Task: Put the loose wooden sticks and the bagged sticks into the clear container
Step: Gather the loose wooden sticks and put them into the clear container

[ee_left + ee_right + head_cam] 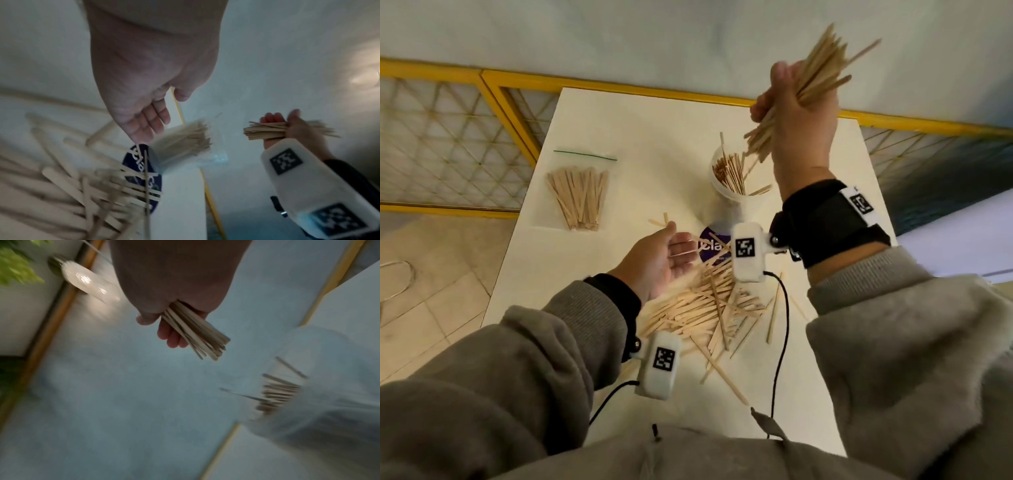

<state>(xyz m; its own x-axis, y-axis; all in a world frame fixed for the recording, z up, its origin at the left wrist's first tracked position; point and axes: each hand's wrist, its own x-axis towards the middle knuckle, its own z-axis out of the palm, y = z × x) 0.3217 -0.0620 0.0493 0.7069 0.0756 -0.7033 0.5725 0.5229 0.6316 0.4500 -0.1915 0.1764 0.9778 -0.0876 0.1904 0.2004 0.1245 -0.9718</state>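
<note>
Pale wooden sticks fill your right hand: a thick bundle of flat wooden sticks gripped in your curled fingers and raised well above the surface, its lower ends pointing down toward the clear plastic container. That container stands upright near the far right part of the white surface and already has many sticks standing in it, a few leaning over its rim. Just in front of it lies a round dark purple lid with white lettering, partly covered by stray sticks. Closer to you, the loose pile of flat wooden sticks sprawls across the middle of the surface, with several single sticks scattered at its edges. Your left hand hovers over the far end of that pile, palm turned up and fingers relaxed and spread, gripping nothing. At the far left of the surface, well apart from the container, the clear zip bag of wooden sticks lies flat, its green seal line at the far end. Beyond the surface runs a yellow-framed lattice panel.
</note>
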